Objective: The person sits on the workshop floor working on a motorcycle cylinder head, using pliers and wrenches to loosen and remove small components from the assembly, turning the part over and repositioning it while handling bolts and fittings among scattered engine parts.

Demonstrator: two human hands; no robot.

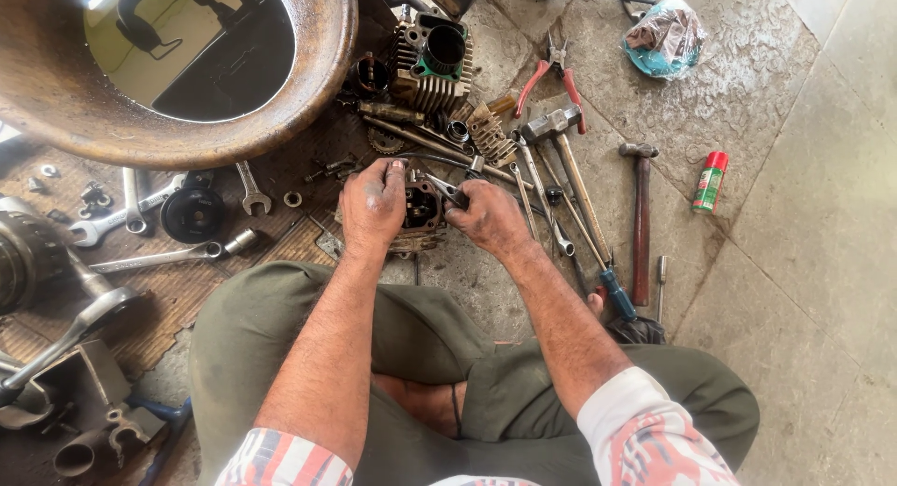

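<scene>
A small engine part (422,215) is gripped on the floor (785,262) between the knees, just near of centre. The left hand (372,204) is closed over its left side, steadying it. The right hand (488,215) has its fingers pinched on a thin metal tool (447,189) set against the part's top. Judged step: a fitting worked on the part. Steady hold and fine tool control are called for next. A finned cylinder (432,64) lies far; hammers (641,215) and spanners (149,215) lie on either side.
</scene>
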